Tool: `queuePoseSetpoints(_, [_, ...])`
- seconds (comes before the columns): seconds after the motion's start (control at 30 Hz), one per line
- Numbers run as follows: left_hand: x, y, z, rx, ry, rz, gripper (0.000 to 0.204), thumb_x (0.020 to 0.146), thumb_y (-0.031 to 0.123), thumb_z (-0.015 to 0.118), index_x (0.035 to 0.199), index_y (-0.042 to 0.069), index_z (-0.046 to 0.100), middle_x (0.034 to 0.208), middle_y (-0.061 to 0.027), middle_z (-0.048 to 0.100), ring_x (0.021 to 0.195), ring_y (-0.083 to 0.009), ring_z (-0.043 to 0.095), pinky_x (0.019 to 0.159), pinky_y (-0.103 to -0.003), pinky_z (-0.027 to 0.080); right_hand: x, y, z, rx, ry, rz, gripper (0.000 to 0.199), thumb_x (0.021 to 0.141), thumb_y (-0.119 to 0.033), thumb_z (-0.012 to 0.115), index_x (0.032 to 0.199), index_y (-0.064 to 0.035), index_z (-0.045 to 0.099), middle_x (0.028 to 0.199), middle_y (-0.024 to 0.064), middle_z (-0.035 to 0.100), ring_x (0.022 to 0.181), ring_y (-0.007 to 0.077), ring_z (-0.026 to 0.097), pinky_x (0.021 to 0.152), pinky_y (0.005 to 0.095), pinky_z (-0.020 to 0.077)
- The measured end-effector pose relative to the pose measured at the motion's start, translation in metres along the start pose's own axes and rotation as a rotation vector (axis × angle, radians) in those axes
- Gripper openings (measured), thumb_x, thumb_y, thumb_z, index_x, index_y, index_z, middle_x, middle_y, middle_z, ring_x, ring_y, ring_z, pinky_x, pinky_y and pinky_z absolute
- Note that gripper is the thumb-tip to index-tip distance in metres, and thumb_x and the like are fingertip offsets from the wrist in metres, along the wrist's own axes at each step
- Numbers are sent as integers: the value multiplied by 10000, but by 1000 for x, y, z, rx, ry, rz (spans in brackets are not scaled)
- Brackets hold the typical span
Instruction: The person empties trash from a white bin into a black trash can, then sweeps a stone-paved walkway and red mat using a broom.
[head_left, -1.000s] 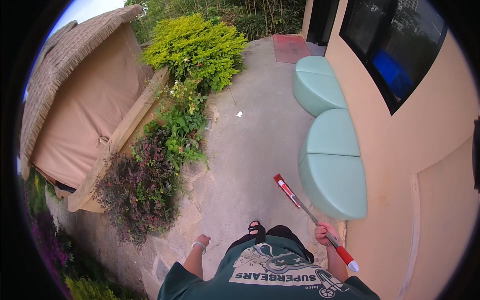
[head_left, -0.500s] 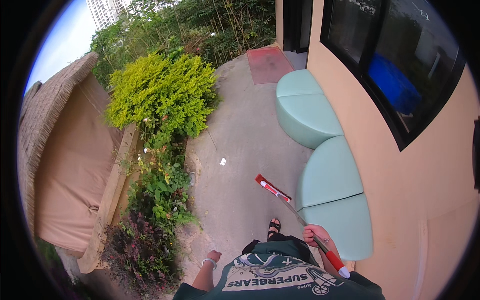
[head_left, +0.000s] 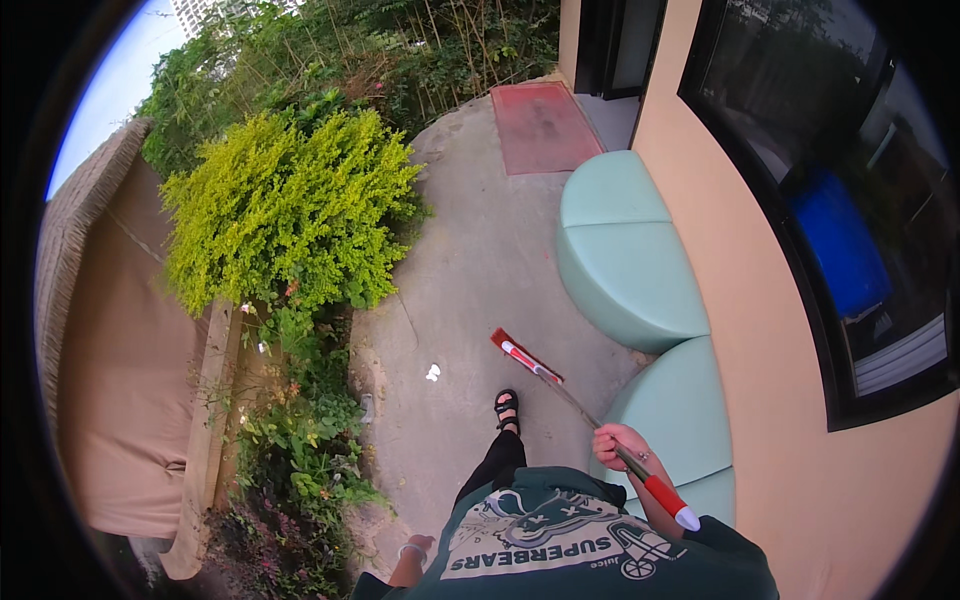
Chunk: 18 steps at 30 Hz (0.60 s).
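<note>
My right hand is wrapped round the handle of a broom, at the right of my body. The broom slants up and to the left, its red bristles and red-and-white head pointing ahead over the concrete. Its red-and-white handle end passes back under my right forearm. Low on the left hangs my left hand, partly seen, with fingers curled and nothing visible in them; a pale bracelet circles that wrist. A crumpled white scrap lies on the ground left of the broom head.
Pale green padded seats line the wall on the right, below a dark-framed window. Ahead, a red mat lies by a doorway. A yellow-green bush and low plants border the left side, beside a thatched structure.
I have stepped forward: the seats, bush and white scrap have come nearer, and one sandalled foot is further ahead. The broom stays in my right hand; my left hand has swung lower in view.
</note>
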<state>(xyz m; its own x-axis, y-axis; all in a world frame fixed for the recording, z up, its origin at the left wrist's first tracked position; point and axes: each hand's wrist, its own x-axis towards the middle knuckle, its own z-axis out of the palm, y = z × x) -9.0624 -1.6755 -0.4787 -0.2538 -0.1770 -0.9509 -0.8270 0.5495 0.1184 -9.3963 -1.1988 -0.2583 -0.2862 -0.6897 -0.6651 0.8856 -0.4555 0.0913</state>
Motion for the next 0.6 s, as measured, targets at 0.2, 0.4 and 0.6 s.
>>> queuePoseSetpoints(0.2, [110,185,-206,664,166,426,371,782,337,475,957,43,618,1024,-201,580,938,-357,550,805,-412,431,72,-138,121,11,10,-80,278,837,-113,428,571,-128,348,506,-44,349,399,67,321,359,206,264])
queuePoseSetpoints(0.4, [182,457,-414,370,516,463,351,747,311,537,860,-14,606,882,-239,598,888,-363,563,787,-401,442,114,-286,213,-41,33,-204,252,873,-119,418,625,-121,373,491,-44,329,386,64,336,330,217,272])
queuePoseSetpoints(0.6, [218,712,-501,-141,474,579,271,730,254,598,810,-4,592,723,-153,605,707,-248,572,679,-328,451,194,-467,262,-202,-35,-187,247,868,-102,430,636,-116,347,487,-48,311,373,58,319,328,214,269])
